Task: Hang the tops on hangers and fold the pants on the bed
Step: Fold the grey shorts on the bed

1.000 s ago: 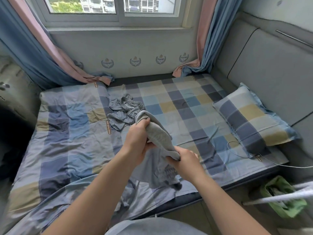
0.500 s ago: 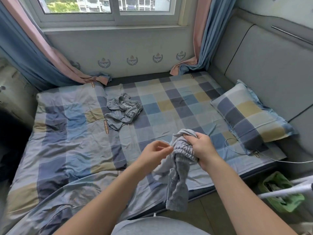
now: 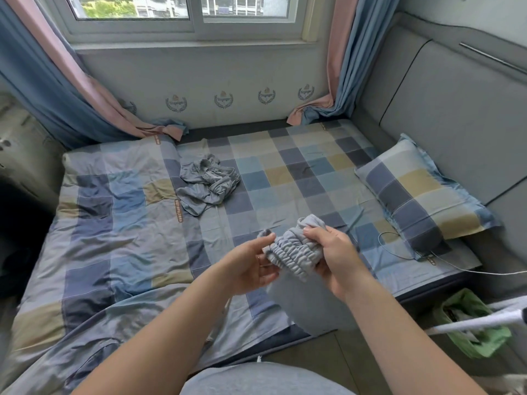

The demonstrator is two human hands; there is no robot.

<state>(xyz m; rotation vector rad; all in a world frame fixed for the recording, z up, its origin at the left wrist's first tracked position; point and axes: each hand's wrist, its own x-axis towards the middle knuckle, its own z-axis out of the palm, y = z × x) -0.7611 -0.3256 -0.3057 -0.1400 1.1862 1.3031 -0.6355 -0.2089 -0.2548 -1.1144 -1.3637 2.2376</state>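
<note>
Over the near edge of the bed (image 3: pixel 285 172), the grey pants (image 3: pixel 293 252) are held in the air, with their gathered elastic waistband bunched between the two hands. The right hand (image 3: pixel 336 258) grips one end with thumb and curled fingers, and the left hand (image 3: pixel 248 269) pinches the other end.

To do this step well, I'd say the hands should draw apart until the waistband stretches flat. A shake would let the legs fall straight, and the pants could then go down on the checked sheet in front for folding.

Below the hands the pants are only a blur, so I cannot tell the leg length or whether they are twisted. The crumpled grey garment (image 3: pixel 208 183) farther back is too balled up to call a top or pants. No hanger shows, and a white rod (image 3: pixel 479 320) at the right edge is cut off.
</note>
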